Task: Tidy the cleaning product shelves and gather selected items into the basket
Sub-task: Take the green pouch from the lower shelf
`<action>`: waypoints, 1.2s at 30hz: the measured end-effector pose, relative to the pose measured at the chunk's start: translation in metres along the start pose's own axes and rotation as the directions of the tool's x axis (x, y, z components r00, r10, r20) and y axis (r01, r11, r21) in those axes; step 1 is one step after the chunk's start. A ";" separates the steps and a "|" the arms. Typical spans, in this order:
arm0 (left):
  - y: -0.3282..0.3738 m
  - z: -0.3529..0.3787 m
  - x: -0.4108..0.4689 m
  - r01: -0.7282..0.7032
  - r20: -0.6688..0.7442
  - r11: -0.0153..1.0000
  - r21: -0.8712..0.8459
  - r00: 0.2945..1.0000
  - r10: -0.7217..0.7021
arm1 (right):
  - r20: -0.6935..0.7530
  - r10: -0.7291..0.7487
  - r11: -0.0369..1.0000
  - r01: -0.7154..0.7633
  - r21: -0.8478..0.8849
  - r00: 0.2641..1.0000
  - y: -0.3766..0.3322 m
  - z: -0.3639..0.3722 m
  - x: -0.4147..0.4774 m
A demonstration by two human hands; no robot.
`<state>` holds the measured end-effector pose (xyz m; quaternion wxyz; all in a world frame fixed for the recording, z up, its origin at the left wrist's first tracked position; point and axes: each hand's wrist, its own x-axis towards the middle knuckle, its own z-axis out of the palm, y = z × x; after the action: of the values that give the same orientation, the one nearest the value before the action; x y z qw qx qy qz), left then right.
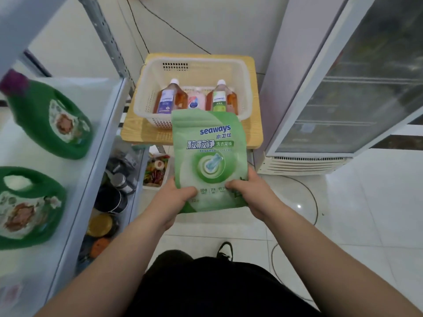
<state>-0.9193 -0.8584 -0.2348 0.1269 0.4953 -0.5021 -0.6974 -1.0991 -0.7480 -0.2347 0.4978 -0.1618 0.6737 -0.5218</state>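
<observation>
Green plastic at far left: a purple-capped jug [49, 117] and a nearer jug [29, 207], both on the white shelf [100, 133]. Below the shelf edge, dark jars [114, 195] on a lower level, too blurred to tell apart. Just right of them, a small white box [155, 172] of bright wrapped bits.

Centre: left hand [176, 200] gripping the bottom left corner of a green Seaways pouch [209, 156], thumb on its front, and right hand [249, 193] gripping the bottom right corner likewise. Pouch held upright in the air, top edge overlapping the near rim of the white basket [247, 88].

Inside the basket, in a row: blue-labelled amber bottle [167, 99], pink pack [195, 100], green-labelled amber bottle [219, 99]. Basket resting on a pale wooden bench [137, 131].

Far right — a glass-door fridge [343, 88], black cable [313, 197] on the tiles before it.
</observation>
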 end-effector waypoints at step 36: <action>0.178 -0.092 0.370 -0.057 0.086 0.597 0.800 0.996 -0.019 | -0.258 0.078 0.805 -0.213 -0.554 0.963 -0.134 0.066 0.351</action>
<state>-1.0779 -1.2434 -0.2967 -0.1230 0.4639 -0.7720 -0.4168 -1.2425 -1.0966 -0.2921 0.3855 -0.1929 0.8616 -0.2682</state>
